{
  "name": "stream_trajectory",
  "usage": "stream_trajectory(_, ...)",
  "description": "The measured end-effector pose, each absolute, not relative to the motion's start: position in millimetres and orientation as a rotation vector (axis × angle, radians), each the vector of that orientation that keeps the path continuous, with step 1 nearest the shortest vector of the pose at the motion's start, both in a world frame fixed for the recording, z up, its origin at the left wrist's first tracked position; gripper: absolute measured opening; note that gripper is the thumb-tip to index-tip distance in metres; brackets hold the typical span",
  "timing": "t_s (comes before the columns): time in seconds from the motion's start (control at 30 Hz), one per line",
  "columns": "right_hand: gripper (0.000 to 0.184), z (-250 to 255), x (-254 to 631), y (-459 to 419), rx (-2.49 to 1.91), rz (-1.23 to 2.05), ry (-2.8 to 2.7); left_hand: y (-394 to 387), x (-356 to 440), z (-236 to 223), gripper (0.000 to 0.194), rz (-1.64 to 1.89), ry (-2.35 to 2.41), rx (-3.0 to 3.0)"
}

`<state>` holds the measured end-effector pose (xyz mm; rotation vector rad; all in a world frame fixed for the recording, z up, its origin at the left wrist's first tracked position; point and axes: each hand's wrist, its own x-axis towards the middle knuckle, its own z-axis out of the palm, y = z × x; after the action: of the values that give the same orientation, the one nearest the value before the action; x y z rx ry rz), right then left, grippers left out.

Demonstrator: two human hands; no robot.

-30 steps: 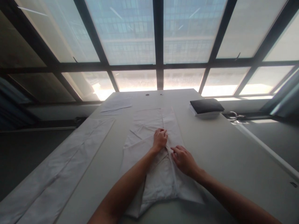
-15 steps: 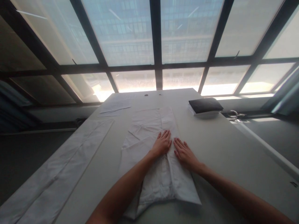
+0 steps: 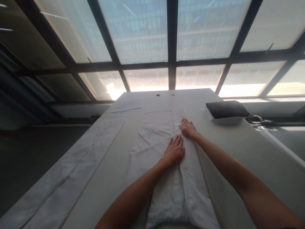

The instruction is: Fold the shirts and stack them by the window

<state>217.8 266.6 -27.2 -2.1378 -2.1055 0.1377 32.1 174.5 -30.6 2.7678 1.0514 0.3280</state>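
Note:
A white piece of cloth (image 3: 152, 143), apparently a garment folded lengthwise, lies on the white table in front of me. Creases cross its left half, and a folded strip runs down its right side. My left hand (image 3: 174, 150) rests flat on the middle of the cloth beside the strip's inner edge, fingers stretched forward. Farther up, my right hand (image 3: 188, 128) touches the strip near its outer edge. Its fingers are extended, with the tips on the fabric. Part of the cloth is hidden under my left forearm.
Another long white cloth (image 3: 69, 171) lies along the table's left edge. White sheets of paper (image 3: 126, 106) are at the back left. A dark folder-like item (image 3: 226, 109) sits on white sheets at the back right, with metal rings (image 3: 257, 120) beyond. Framed windows (image 3: 200, 76) stand behind the table.
My right hand has slid forward along the strip, away from me, while the left stays flat on the cloth. The view has shifted, so everything appears farther right.

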Motion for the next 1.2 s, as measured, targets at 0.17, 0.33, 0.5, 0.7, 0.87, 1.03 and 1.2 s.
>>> stream_trajectory(0.17, 0.066, -29, 228, 310, -2.23, 0.204, -2.077, 172, 33, -30, 0.06, 0.347, 1.052, 2.757)
stream_trajectory(0.33, 0.069, -29, 235, 345, -2.3, 0.205, -1.985, 169, 32, -27, 0.06, 0.346, 1.049, 2.763)
stream_trajectory(0.5, 0.071, -32, 242, 373, -2.351, 0.147, -1.898, 166, 32, -24, 0.06, 0.354, 1.051, 2.779)
stream_trajectory(0.7, 0.073, -34, 250, 394, -2.367, 0.164, -1.868, 165, 32, -24, 0.061, 0.385, 1.059, 2.76)
stream_trajectory(0.87, 0.072, -28, 244, 390, -2.328, -0.025, -1.81, 165, 32, -22, 0.061, 0.366, 1.062, 2.755)
stream_trajectory(1.03, 0.063, -10, 212, 373, -2.128, -0.328, -1.888, 165, 32, -22, 0.062, 0.352, 1.072, 2.755)
stream_trajectory(1.2, 0.061, -19, 181, 347, -2.131, 0.008, -1.947, 165, 33, -24, 0.067, 0.373, 1.14, 2.724)
